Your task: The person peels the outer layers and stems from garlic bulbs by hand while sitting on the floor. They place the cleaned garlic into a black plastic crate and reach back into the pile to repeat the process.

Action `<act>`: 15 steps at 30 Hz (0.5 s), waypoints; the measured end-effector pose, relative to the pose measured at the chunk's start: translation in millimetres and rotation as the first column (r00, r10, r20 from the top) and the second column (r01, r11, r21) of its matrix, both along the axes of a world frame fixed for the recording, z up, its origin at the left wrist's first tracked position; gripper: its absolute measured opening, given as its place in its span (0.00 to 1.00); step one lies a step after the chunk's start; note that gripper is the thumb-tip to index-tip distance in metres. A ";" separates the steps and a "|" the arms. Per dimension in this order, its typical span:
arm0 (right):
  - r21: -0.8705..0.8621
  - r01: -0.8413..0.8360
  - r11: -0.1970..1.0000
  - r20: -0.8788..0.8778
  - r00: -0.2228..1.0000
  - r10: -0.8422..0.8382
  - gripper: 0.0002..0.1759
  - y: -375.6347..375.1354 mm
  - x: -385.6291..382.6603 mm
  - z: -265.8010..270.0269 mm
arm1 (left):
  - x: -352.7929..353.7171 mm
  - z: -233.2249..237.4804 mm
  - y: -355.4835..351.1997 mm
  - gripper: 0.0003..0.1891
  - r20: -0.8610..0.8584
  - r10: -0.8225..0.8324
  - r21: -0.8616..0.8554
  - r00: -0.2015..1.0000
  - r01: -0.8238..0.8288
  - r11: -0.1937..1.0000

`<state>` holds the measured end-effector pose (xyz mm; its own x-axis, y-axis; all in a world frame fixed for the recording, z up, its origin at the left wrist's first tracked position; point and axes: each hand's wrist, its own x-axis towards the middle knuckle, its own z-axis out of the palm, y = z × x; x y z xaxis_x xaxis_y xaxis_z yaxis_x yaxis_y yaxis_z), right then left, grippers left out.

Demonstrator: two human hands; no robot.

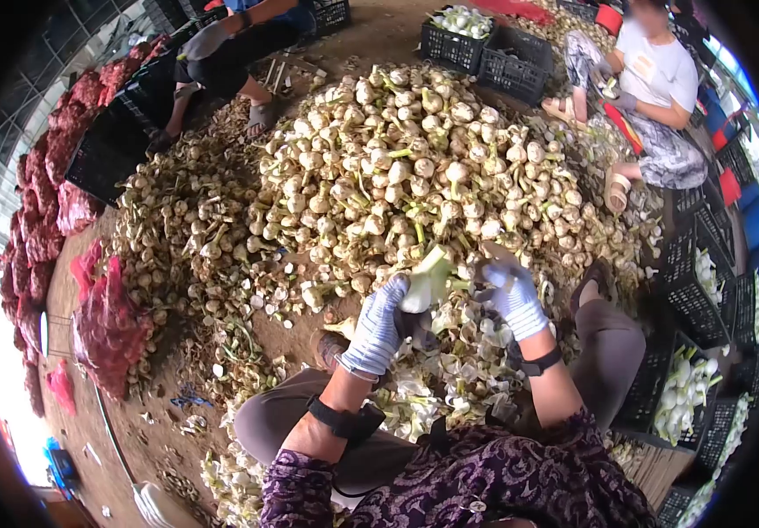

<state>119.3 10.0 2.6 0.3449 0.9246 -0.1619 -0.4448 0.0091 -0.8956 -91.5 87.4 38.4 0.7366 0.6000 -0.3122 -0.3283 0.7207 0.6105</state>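
My left hand (381,324), in a striped white glove with dark fingers, is closed around a pale garlic bulb (430,280) with a thick greenish stem pointing up. My right hand (513,295), gloved the same way, is raised just to the right of the bulb and apart from it. Its fingers are smeared by motion, so I cannot make out whether they hold anything. Beyond both hands rises a big heap of unpeeled garlic bulbs (397,176). Loose peeled skins (459,374) lie below the hands, between my knees.
Black crates of trimmed white garlic (686,396) line the right side. At the back stand a filled crate (457,46) and another black crate (515,66). Red mesh sacks (111,326) are at the left. A co-worker (656,79) sits at upper right, another person (221,62) at upper left.
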 end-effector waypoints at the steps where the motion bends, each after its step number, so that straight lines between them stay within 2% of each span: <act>1: 0.000 -0.064 0.998 0.013 0.998 0.064 0.37 1.7 -0.5 6.0 | -0.6 2.7 0.2 0.26 -0.108 0.024 0.136 0.994 -0.009 0.991; 2: -0.004 -0.123 0.992 0.025 0.992 0.123 0.35 1.2 -0.3 12.9 | 0.4 6.1 -0.7 0.26 -0.213 0.056 0.265 0.975 0.002 0.964; 3: -0.009 -0.172 0.985 0.181 0.969 0.171 0.31 1.1 -6.3 17.6 | 2.7 10.5 -2.9 0.26 -0.301 0.064 0.312 0.951 0.035 0.949; 4: -0.023 -0.217 0.976 0.328 0.921 0.213 0.27 4.3 -24.7 32.8 | 7.0 9.6 -7.3 0.28 -0.297 0.081 0.411 0.951 0.051 0.910; 5: -0.052 -0.140 0.989 0.216 0.965 0.148 0.21 5.8 -40.2 40.5 | 12.6 3.8 -13.1 0.29 -0.265 0.119 0.469 0.957 0.020 0.883; 6: -0.042 -0.142 0.989 0.104 0.984 0.146 0.17 8.2 -33.8 12.5 | 16.3 -1.2 -16.1 0.29 -0.229 0.160 0.528 0.960 -0.016 0.849; 7: 0.010 -0.096 0.995 -0.057 0.994 0.097 0.15 10.8 -37.0 18.0 | 12.2 1.6 -14.4 0.28 -0.196 0.061 0.288 0.979 -0.002 0.958; 8: 0.054 -0.041 0.998 -0.219 0.974 0.051 0.13 13.6 -40.4 23.6 | 14.2 -12.3 -9.4 0.20 -0.077 0.084 0.096 0.993 -0.077 0.992; 9: 0.052 -0.044 0.998 -0.219 0.974 0.055 0.13 13.9 -41.3 16.0 | 11.3 -16.2 -5.9 0.16 0.029 0.132 0.043 0.991 -0.133 0.990; 10: 0.056 -0.028 0.998 -0.387 0.921 0.047 0.12 12.5 -45.1 7.7 | 8.8 -17.5 -3.2 0.13 0.130 0.183 -0.020 0.974 -0.182 0.983; 11: 0.053 -0.009 0.999 -0.544 0.838 0.036 0.10 10.0 -47.0 1.3 | 10.5 -20.7 -2.2 0.12 0.020 0.347 -0.044 0.938 -0.346 0.937; 12: 0.045 -0.055 0.997 -0.580 0.812 0.071 0.11 5.8 -45.6 -2.3 | 6.0 -21.6 1.5 0.15 -0.083 0.319 -0.022 0.944 -0.322 0.947; 13: 0.030 -0.074 0.997 -0.303 0.950 0.079 0.12 2.7 -34.5 -28.3 | 5.3 -19.1 1.7 0.15 -0.039 0.356 -0.005 0.934 -0.357 0.934; 14: 0.011 -0.090 0.996 0.005 0.996 0.090 0.12 1.9 -20.6 -65.8 | 5.7 -14.6 1.4 0.15 0.008 0.391 0.013 0.920 -0.391 0.920; 15: 0.008 -0.024 1.000 0.293 0.956 0.020 0.12 4.6 -14.5 -89.7 | 7.1 -11.5 2.3 0.15 0.067 0.407 0.003 0.911 -0.408 0.913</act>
